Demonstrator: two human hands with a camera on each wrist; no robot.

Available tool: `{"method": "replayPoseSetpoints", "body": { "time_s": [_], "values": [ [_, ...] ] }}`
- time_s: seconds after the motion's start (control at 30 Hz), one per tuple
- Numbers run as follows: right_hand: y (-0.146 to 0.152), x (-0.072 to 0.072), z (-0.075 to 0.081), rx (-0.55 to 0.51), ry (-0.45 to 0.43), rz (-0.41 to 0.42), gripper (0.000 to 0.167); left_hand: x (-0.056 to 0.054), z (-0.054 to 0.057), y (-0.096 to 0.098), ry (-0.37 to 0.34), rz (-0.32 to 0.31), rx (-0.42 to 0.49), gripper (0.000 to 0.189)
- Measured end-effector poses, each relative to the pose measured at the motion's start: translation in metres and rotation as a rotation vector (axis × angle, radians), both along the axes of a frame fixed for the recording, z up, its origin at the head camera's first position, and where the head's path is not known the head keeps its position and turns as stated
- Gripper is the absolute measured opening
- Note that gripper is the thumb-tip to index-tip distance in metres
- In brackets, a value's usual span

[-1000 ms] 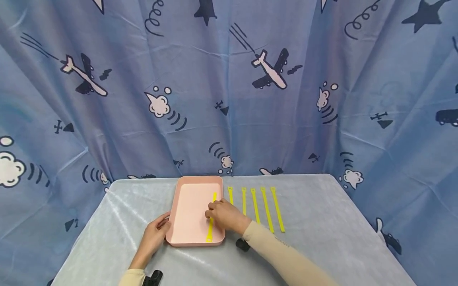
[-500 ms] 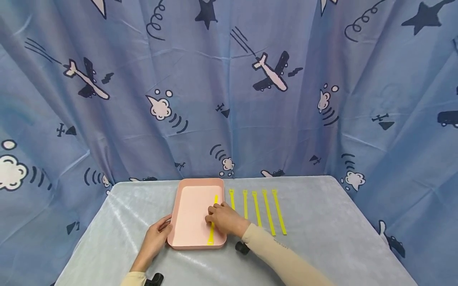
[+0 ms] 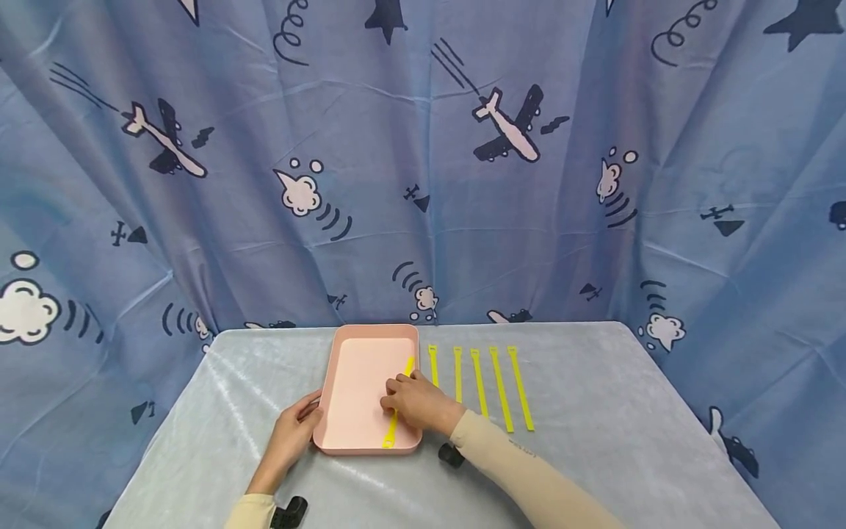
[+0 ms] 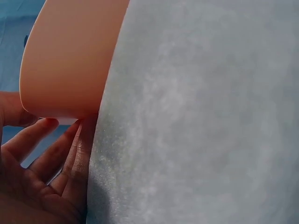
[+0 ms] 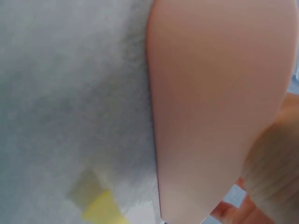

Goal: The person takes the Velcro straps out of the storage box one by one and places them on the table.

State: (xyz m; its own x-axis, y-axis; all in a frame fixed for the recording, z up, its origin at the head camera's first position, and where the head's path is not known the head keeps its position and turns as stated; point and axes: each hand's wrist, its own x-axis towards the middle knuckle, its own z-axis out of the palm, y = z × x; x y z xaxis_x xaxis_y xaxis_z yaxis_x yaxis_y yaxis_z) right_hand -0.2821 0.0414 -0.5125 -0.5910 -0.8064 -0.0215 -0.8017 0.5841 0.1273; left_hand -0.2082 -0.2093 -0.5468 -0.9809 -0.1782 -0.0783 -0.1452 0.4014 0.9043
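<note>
My left hand (image 3: 291,435) holds the pink tray (image 3: 360,367) at its left edge. In the left wrist view, the thumb reaches over the rim while the fingers touch the outer wall. Across the tray's right rim comes my right hand (image 3: 418,402), its curled fingers on a thin yellow strip (image 3: 391,432) inside. This strip slants along the tray's right side, its slotted end nearest me and its plain end pointing at the far right. The hand covers its middle. In the right wrist view, the tray's wall (image 5: 205,102) hides most of the fingertips.
Several more yellow strips (image 3: 501,389) lie side by side on the grey cloth-covered table (image 3: 595,441), right of the tray, slotted ends away from me. A blue patterned curtain (image 3: 370,242) hangs behind the table's far edge. Each wrist carries a black camera (image 3: 289,512).
The far end of the strip in the tray has swung to the right, so it slants more. Both hands stay in place at the tray; the head view has shifted slightly.
</note>
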Motion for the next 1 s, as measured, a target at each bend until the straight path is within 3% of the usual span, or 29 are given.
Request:
{"method": "replayPoseSetpoints", "body": {
  "time_s": [0.63, 1.0],
  "values": [
    [0.004, 0.005, 0.0, -0.086, 0.024, 0.077, 0.008, 0.001, -0.001, -0.001, -0.005, 0.003, -0.012, 0.044],
    [0.003, 0.009, 0.01, -0.165, 0.128, 0.137, 0.011, -0.003, -0.002, -0.002, -0.001, -0.003, -0.011, 0.045]
  ]
}}
